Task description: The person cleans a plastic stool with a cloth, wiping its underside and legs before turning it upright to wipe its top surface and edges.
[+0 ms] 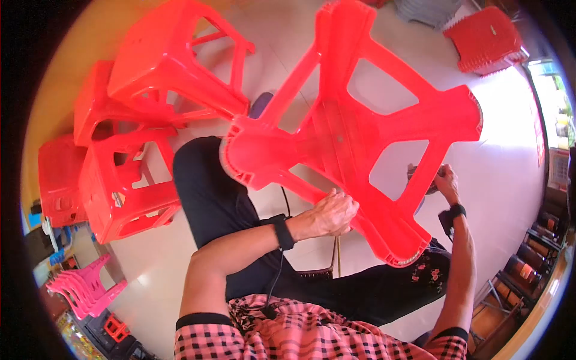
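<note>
A red plastic stool (342,137) is held up in front of me, its underside and splayed legs facing the camera. My left hand (332,214) is closed on the stool's near edge, by the rail joining two legs. On the far right side, my right hand (446,185) is beside another rail, with fingers curled round a small dark greyish thing (433,180). The rail partly hides that thing, so I cannot tell its kind. Both wrists wear black bands.
Several red stools (135,156) stand at the left, one stack higher than the rest. Pink small stools (84,288) are at lower left. A stack of red stools (487,41) is at upper right, grey ones (429,9) beside it. Dark racks (522,270) line the right edge.
</note>
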Motion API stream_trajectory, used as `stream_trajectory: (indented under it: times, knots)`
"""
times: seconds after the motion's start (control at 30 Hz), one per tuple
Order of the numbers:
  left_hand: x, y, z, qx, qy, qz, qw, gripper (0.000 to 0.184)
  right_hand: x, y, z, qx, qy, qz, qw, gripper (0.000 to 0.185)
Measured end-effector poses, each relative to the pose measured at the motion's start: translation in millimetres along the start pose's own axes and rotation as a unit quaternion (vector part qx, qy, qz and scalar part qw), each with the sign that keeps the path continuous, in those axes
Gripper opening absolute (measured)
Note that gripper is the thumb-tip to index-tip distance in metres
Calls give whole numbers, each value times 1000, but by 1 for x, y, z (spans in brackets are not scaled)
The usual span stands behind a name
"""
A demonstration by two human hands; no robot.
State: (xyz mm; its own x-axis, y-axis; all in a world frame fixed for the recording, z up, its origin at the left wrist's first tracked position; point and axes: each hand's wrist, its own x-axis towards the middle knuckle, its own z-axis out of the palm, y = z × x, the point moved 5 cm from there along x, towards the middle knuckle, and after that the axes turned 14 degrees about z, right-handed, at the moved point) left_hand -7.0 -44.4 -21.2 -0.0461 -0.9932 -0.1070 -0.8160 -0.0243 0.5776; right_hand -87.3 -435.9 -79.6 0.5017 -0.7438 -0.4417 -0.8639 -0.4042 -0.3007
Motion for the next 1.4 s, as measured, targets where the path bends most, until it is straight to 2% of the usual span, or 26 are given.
stream_trajectory:
  times: [0.07, 0.13, 0.17, 0.23, 0.27, 0.33, 0.47, 0.53, 0.6, 0.63, 0.67, 0.73, 0.77, 0.8, 0.83, 0.87, 0.93, 1.0, 1.07, 1.1, 1.17, 1.2, 1.27, 1.4]
  knots:
    - [0, -3, 6, 22, 53, 31, 998, 56, -30, -22, -46, -35, 40, -52, 997, 33]
    - [1, -4, 8, 20, 92, 56, 994, 62, -72, -51, -85, 146, 53, -92, 984, 36]
    - [0, -4, 7, 30, 99, 55, 993, 62, -87, -62, -96, 148, 59, -102, 982, 36]
    - [-8, 9, -10, 109, 276, 97, 950, 64, -112, -79, -116, 254, 110, -118, 954, 40]
    - [-7, 14, -20, 116, 279, 95, 949, 64, -124, -93, -117, 256, 111, -126, 952, 40]
    - [1, 24, -40, 5, 145, 69, 987, 61, -151, -124, -117, 345, 127, -160, 916, 40]
    - [-31, 47, -107, 23, 168, 39, 985, 54, -212, -220, -100, 346, 51, -230, 908, 35]
    - [-62, 46, -164, 75, 333, -11, 940, 48, -218, -256, -76, 375, -16, -212, 902, 31]
    - [-101, 28, -210, 112, 468, -34, 876, 46, -197, -273, -37, 356, -97, -154, 917, 28]
    - [-121, 15, -225, 140, 507, -72, 848, 49, -191, -284, -18, 343, -124, -177, 914, 26]
    - [-130, -1, -231, 150, 508, -83, 844, 49, -184, -293, 2, 342, -134, -188, 911, 26]
    - [-153, -49, -225, 138, 570, -222, 779, 49, -169, -306, 45, 266, -160, -159, 937, 26]
    - [-156, -65, -218, 138, 558, -271, 772, 49, -165, -314, 61, 260, -173, -168, 935, 26]
    - [-158, -78, -210, 142, 559, -287, 765, 49, -159, -316, 81, 257, -210, -121, 936, 26]
    - [-156, -94, -199, 101, 529, -314, 782, 46, -153, -314, 101, 252, -244, -70, 934, 27]
    - [-149, -113, -186, 57, 499, -336, 797, 45, -142, -311, 119, 244, -252, -73, 934, 27]
    - [-125, -155, -156, -164, 485, -293, 808, 43, -115, -296, 155, 238, -275, -7, 931, 27]
    - [-128, -133, -167, -152, 519, -282, 792, 41, -113, -296, 178, 228, -284, 20, 931, 27]
    - [-125, -128, -174, -135, 491, -274, 816, 41, -116, -300, 197, 271, -347, 51, 896, 26]
    - [-124, -124, -178, -118, 495, -284, 813, 41, -118, -305, 209, 270, -352, 49, 895, 26]
    - [-124, -123, -185, -109, 499, -286, 811, 41, -125, -313, 230, 373, -381, 16, 846, 24]
    - [-123, -121, -185, -102, 503, -284, 810, 41, -121, -313, 233, 374, -380, 18, 845, 24]
    - [-121, -122, -187, -105, 494, -293, 812, 42, -108, -318, 227, 211, -305, -84, 925, 18]
    - [-121, -123, -188, -94, 479, -287, 824, 43, -169, -345, 160, 217, -348, -112, 905, 15]
